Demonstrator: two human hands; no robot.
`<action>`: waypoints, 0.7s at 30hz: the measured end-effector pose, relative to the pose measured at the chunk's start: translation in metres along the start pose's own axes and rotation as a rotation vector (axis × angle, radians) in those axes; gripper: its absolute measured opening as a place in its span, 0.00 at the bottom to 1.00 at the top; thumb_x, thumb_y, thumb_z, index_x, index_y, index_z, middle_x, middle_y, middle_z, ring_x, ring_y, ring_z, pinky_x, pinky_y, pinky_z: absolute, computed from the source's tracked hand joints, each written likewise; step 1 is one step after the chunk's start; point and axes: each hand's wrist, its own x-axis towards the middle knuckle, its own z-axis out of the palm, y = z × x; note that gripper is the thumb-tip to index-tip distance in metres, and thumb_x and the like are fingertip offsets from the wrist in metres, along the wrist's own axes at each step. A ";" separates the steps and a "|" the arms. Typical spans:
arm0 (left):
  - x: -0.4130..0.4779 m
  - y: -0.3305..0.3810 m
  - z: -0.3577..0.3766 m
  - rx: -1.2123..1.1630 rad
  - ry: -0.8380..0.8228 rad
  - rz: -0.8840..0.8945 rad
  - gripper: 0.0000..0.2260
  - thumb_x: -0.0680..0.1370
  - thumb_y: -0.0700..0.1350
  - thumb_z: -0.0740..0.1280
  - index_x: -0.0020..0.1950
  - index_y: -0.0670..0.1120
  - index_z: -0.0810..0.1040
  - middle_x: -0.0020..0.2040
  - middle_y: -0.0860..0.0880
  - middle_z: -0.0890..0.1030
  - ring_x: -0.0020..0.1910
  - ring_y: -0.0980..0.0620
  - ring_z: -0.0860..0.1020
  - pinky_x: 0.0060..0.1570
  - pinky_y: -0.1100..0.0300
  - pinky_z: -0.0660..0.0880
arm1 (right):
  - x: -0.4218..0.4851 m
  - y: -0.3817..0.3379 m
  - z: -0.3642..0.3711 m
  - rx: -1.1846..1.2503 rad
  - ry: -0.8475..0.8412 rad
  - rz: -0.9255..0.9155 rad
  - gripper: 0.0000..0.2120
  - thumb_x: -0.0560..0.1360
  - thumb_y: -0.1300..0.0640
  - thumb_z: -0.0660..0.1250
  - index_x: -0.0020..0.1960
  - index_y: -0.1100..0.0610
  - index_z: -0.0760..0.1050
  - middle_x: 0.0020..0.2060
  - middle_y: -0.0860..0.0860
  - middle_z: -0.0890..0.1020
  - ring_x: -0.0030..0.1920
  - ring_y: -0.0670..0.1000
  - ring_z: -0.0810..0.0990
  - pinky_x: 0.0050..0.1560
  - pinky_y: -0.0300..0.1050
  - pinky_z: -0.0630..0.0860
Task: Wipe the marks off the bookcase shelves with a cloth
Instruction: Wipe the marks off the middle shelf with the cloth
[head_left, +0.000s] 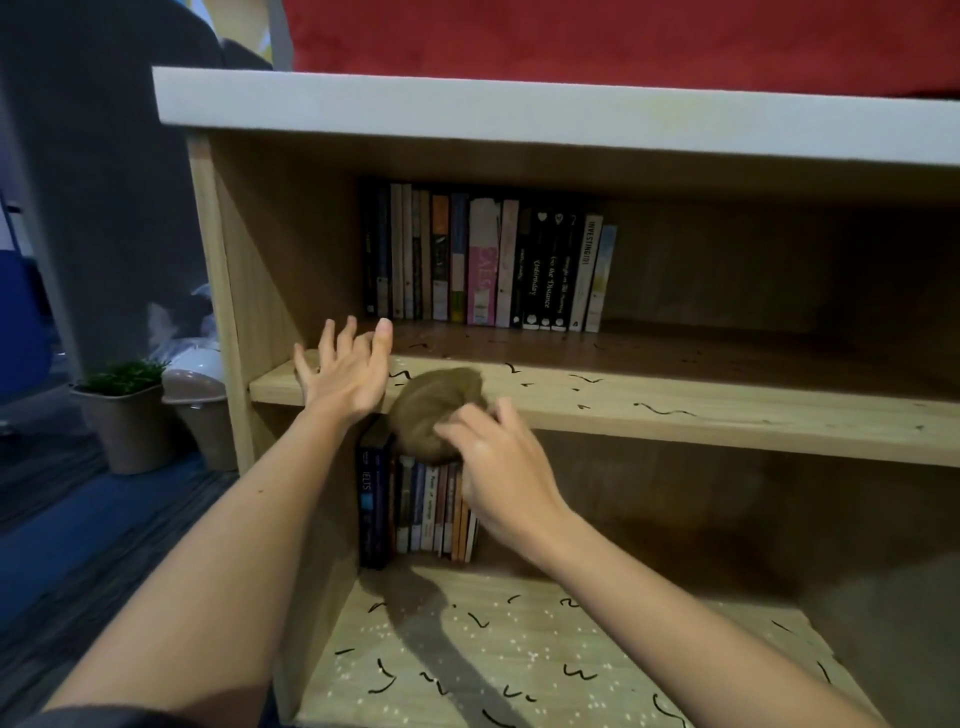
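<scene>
While clutching brown cloth (431, 405) in right hand (498, 467) on middle shelf (727, 421) to scrub, splayed empty left hand (345, 382) nine o'clock, likely bracing.

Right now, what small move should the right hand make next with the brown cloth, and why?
Probably slide the bunched brown cloth, gripped by the right hand, rightward along the light wooden middle shelf: black squiggle marks lie there unwiped.

Looks like a home, living room or study: wooden bookcase (223, 291) stocked with paperbacks (483, 265), potted plant (124, 415) on carpet (78, 545) beside it, red fabric (623, 41) behind.
</scene>
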 end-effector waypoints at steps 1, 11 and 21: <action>0.001 0.000 0.000 0.000 0.001 -0.001 0.30 0.79 0.60 0.34 0.76 0.49 0.55 0.78 0.50 0.48 0.76 0.51 0.42 0.71 0.42 0.35 | -0.004 -0.006 -0.002 0.036 -0.033 -0.055 0.17 0.64 0.69 0.68 0.52 0.62 0.80 0.45 0.54 0.82 0.43 0.57 0.74 0.38 0.47 0.75; 0.002 -0.003 0.004 0.002 0.018 0.027 0.30 0.79 0.61 0.35 0.76 0.49 0.56 0.77 0.51 0.50 0.76 0.52 0.43 0.70 0.43 0.36 | -0.043 0.012 0.036 0.021 -0.231 0.014 0.23 0.63 0.72 0.69 0.58 0.63 0.78 0.48 0.56 0.80 0.46 0.58 0.74 0.41 0.55 0.78; 0.003 -0.004 0.005 -0.016 0.047 0.035 0.28 0.80 0.60 0.37 0.76 0.50 0.57 0.77 0.51 0.50 0.76 0.52 0.44 0.71 0.43 0.37 | -0.001 0.020 0.015 -0.091 0.270 0.061 0.18 0.68 0.69 0.64 0.56 0.61 0.78 0.51 0.57 0.79 0.50 0.55 0.71 0.46 0.47 0.77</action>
